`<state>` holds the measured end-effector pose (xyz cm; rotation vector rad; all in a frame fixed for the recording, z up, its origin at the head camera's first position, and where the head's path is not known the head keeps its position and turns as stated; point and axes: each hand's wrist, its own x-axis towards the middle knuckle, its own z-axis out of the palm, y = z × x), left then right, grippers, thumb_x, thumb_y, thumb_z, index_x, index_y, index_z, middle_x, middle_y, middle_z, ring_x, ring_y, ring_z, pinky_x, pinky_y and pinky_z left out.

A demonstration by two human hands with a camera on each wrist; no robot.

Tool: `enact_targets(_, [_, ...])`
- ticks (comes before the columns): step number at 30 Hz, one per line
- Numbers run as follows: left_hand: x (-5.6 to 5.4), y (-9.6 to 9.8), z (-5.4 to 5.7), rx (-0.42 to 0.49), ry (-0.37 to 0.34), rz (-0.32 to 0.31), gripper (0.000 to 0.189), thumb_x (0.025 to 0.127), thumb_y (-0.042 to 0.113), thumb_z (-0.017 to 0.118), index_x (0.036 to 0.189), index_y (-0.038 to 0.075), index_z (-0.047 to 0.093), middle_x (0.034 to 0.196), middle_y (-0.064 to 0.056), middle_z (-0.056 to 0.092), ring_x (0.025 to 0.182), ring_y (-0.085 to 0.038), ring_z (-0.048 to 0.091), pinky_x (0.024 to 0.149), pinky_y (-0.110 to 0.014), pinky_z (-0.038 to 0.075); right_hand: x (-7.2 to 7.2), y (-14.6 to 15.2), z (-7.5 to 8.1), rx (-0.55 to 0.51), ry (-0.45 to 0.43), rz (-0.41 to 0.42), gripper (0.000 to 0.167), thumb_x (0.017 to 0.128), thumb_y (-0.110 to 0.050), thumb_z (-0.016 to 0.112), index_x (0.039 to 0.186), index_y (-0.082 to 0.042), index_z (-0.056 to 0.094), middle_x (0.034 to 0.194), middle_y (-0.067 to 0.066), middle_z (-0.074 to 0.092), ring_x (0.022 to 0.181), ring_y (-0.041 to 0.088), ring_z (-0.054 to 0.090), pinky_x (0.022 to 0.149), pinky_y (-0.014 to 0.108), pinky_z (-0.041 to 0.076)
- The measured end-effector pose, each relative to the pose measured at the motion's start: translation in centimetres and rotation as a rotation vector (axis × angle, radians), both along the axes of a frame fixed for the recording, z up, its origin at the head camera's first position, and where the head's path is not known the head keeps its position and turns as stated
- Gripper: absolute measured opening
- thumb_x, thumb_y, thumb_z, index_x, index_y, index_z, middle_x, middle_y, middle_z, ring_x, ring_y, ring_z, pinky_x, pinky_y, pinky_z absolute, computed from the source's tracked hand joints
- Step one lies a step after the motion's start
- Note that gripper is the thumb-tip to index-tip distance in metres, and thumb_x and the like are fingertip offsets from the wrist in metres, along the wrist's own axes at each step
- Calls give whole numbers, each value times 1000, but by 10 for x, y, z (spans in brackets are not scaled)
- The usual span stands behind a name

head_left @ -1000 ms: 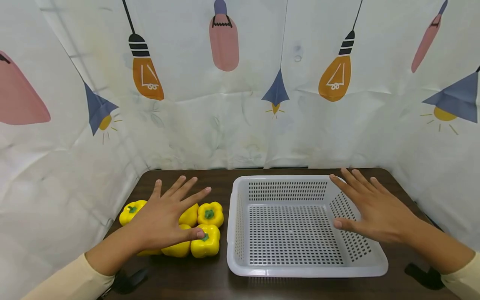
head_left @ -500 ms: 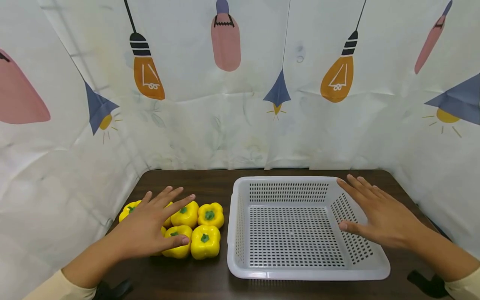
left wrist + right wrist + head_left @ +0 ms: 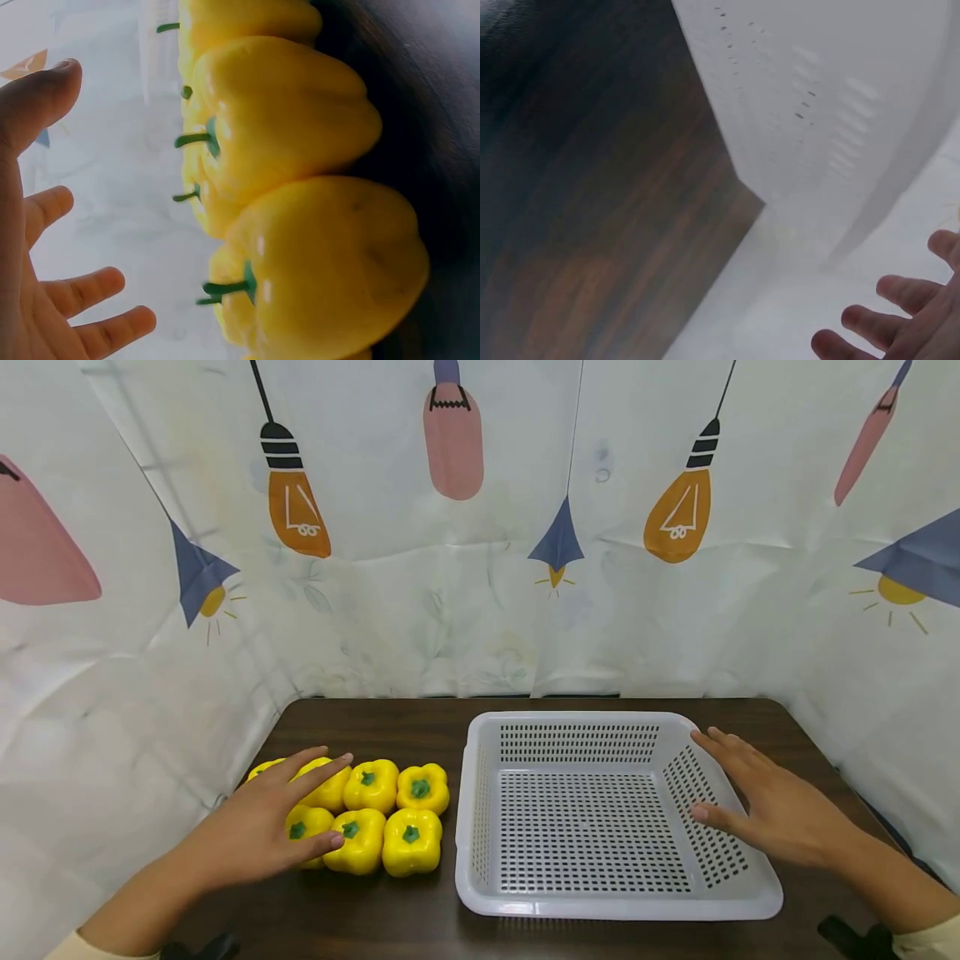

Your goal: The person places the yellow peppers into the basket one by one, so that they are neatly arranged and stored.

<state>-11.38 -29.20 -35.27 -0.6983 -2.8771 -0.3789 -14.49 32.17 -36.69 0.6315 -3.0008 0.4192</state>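
Note:
Several yellow bell peppers (image 3: 412, 842) with green stems stand in two rows on the left of the dark table. Over the left end of these rows hovers my left hand (image 3: 258, 827), fingers spread and holding nothing, hiding part of the peppers behind it. In the left wrist view the spread fingers (image 3: 82, 289) are apart from the nearest bell pepper (image 3: 330, 262). A white perforated plastic basket (image 3: 480, 906) sits right of the peppers with nothing in it. My right hand (image 3: 780, 810), fingers extended, is above the basket's right side. The right wrist view shows its fingers (image 3: 877, 326) beside the basket wall (image 3: 840, 90).
The dark wooden table (image 3: 405, 927) carries both peppers and basket. A white printed curtain (image 3: 420, 618) encloses its back and both sides. Dark straps (image 3: 855, 937) show under both wrists.
My left hand has drawn left and down, uncovering more peppers. The right hand has shifted slightly right and down, toward the basket's outer side. Peppers and basket have stayed in place.

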Motion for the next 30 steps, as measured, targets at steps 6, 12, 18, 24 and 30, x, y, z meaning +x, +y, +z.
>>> enact_targets(6, [4, -10, -3, 14, -37, 9, 84, 84, 58, 79, 156, 31, 43, 152, -16, 43, 126, -44, 52, 86, -64, 51, 0, 6, -7, -5, -16, -11, 92, 95, -50, 70, 166, -25, 17, 167, 19, 19, 145, 52, 28, 86, 77, 42])
enact_targets(12, [5, -18, -6, 37, -93, 33, 85, 84, 61, 77, 155, 27, 45, 152, -18, 42, 128, -45, 49, 90, -66, 49, 0, 12, -12, -75, -56, -10, 93, 95, -44, 72, 166, -24, 16, 167, 22, 15, 137, 61, 34, 76, 75, 46])
enact_targets(18, [6, -28, -12, 72, -80, 32, 86, 81, 56, 83, 152, 20, 49, 148, -13, 47, 128, -39, 49, 93, -63, 49, -1, 17, -18, -172, -112, -3, 92, 96, -36, 72, 166, -26, 13, 166, 26, 13, 134, 66, 33, 82, 83, 38])
enact_targets(24, [7, -40, -21, 83, 3, 10, 84, 76, 48, 90, 147, 21, 54, 141, -6, 51, 122, -30, 53, 88, -53, 50, -2, 23, -25, -275, -132, 35, 89, 96, -26, 74, 165, -27, 17, 162, 27, 23, 134, 64, 34, 84, 81, 38])
enact_targets(30, [9, -48, -31, 72, 63, 3, 82, 71, 41, 94, 142, 20, 59, 137, -5, 55, 118, -29, 56, 88, -33, 46, -3, 29, -30, -339, -207, 25, 83, 100, -25, 68, 165, -29, 16, 158, 32, 28, 126, 62, 45, 76, 64, 54])
